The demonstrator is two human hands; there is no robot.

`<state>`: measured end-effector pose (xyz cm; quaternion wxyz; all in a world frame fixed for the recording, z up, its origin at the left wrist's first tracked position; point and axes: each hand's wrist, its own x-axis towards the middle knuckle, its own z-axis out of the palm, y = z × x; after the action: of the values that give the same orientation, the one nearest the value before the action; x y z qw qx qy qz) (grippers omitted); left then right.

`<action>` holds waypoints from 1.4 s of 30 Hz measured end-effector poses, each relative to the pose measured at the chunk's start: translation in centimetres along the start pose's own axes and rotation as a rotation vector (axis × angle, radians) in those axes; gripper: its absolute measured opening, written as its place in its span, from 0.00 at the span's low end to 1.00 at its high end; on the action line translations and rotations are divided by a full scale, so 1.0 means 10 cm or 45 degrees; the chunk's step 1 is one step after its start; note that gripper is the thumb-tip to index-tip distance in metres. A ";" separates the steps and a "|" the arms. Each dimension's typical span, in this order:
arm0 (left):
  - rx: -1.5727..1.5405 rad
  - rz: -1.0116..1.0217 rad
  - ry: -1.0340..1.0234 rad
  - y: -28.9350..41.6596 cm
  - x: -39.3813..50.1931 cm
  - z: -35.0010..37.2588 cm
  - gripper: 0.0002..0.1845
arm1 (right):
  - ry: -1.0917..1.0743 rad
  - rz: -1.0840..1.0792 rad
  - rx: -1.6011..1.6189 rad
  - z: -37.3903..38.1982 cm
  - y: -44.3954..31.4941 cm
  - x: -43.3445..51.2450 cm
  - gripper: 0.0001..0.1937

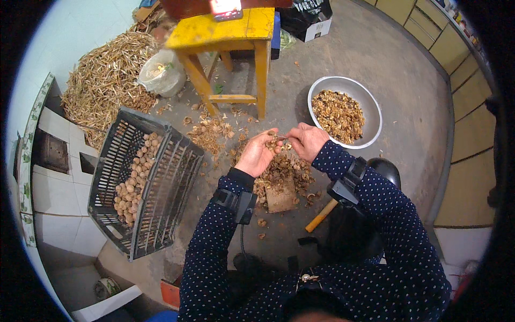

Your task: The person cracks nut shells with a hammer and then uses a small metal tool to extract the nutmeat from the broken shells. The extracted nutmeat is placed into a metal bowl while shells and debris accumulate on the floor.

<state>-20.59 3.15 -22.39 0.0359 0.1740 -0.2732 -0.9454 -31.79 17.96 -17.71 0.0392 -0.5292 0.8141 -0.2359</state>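
My left hand [259, 153] holds a piece of cracked walnut [272, 141] at its fingertips. The fingers of my right hand [307, 139] are closed on a thin metal pick [282, 137], whose tip meets the walnut piece. Beneath both hands lies a heap of broken walnut shells [287, 171], partly over a flat brown board [281, 196]. A round metal basin [377, 120] at the right holds walnut kernels [338, 114]. Whole walnuts [136, 177] fill part of a black plastic crate [161, 193] at the left.
A yellow wooden stool [257, 34] stands ahead, with a lit phone [226, 9] on it. Behind the crate are a heap of dry stalks [108, 76] and a white lined bucket [171, 82]. A wooden handle [322, 215] lies near my right forearm. More shells [211, 133] are scattered near the stool.
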 end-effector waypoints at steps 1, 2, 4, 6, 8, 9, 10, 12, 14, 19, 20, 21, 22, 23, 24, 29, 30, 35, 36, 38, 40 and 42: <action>0.021 -0.007 -0.009 0.00 0.00 0.00 0.15 | -0.003 -0.008 0.004 -0.02 0.00 0.01 0.07; 0.042 -0.014 -0.017 0.01 0.00 -0.01 0.14 | -0.007 -0.017 0.008 -0.04 0.01 0.02 0.07; 0.080 -0.016 -0.030 0.00 -0.01 -0.03 0.15 | -0.047 -0.001 -0.007 -0.08 0.00 0.02 0.08; 0.115 -0.006 -0.039 0.00 0.00 -0.04 0.16 | -0.070 0.009 -0.011 -0.10 -0.01 0.02 0.08; 0.018 -0.036 -0.032 -0.01 0.01 -0.06 0.16 | -0.085 0.024 -0.012 -0.11 -0.02 0.02 0.08; -0.031 -0.050 -0.028 -0.01 0.02 -0.07 0.16 | -0.072 0.028 0.012 -0.12 -0.03 0.02 0.08; -0.067 -0.028 -0.020 -0.02 0.02 -0.07 0.16 | -0.072 0.044 0.030 -0.12 -0.04 0.02 0.08; -0.138 0.017 -0.002 -0.03 0.03 -0.07 0.17 | -0.052 0.042 0.066 -0.12 -0.06 0.02 0.08; -0.189 0.031 0.008 -0.03 0.04 -0.07 0.17 | -0.012 -0.004 0.107 -0.11 -0.08 0.00 0.08; -0.230 0.051 -0.025 -0.02 0.04 -0.07 0.17 | -0.039 0.029 0.028 -0.06 -0.07 0.01 0.09; -0.237 0.060 -0.035 -0.02 0.04 -0.06 0.17 | -0.038 0.027 0.014 -0.05 -0.07 0.01 0.09; -0.244 0.069 -0.044 -0.02 0.04 -0.06 0.17 | -0.034 0.020 0.019 -0.04 -0.06 0.00 0.09; -0.237 0.078 -0.033 -0.02 0.03 -0.05 0.17 | -0.031 0.012 0.024 -0.04 -0.06 0.00 0.08; -0.230 0.086 -0.021 -0.02 0.03 -0.05 0.17 | -0.021 -0.003 0.031 -0.03 -0.05 -0.01 0.08; -0.229 0.101 -0.029 -0.02 0.03 -0.04 0.17 | -0.020 -0.001 0.031 -0.03 -0.06 -0.01 0.08; -0.272 0.111 -0.039 -0.02 0.03 -0.03 0.16 | 0.019 -0.002 0.037 -0.03 -0.10 0.00 0.08; -0.275 0.113 -0.047 -0.03 0.04 -0.04 0.16 | 0.007 0.012 0.040 -0.05 -0.11 -0.01 0.08; -0.277 0.135 -0.033 -0.04 0.05 -0.06 0.16 | -0.023 0.034 0.004 -0.04 -0.12 -0.01 0.08; -0.270 0.144 -0.034 -0.05 0.06 -0.06 0.16 | 0.007 0.021 0.014 -0.02 -0.11 -0.01 0.07; -0.219 0.186 -0.019 -0.06 0.06 -0.05 0.16 | 0.068 -0.009 0.035 0.01 -0.10 -0.01 0.07; -0.146 0.235 0.013 -0.07 0.05 -0.03 0.16 | 0.063 -0.012 0.019 0.03 -0.10 -0.01 0.07; -0.049 0.297 0.057 -0.08 0.04 0.00 0.15 | 0.045 0.001 -0.029 0.04 -0.11 -0.02 0.06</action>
<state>-20.95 3.74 -22.90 0.1551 0.1616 -0.2726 -0.9357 -30.61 17.63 -17.62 0.0188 -0.5250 0.8175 -0.2360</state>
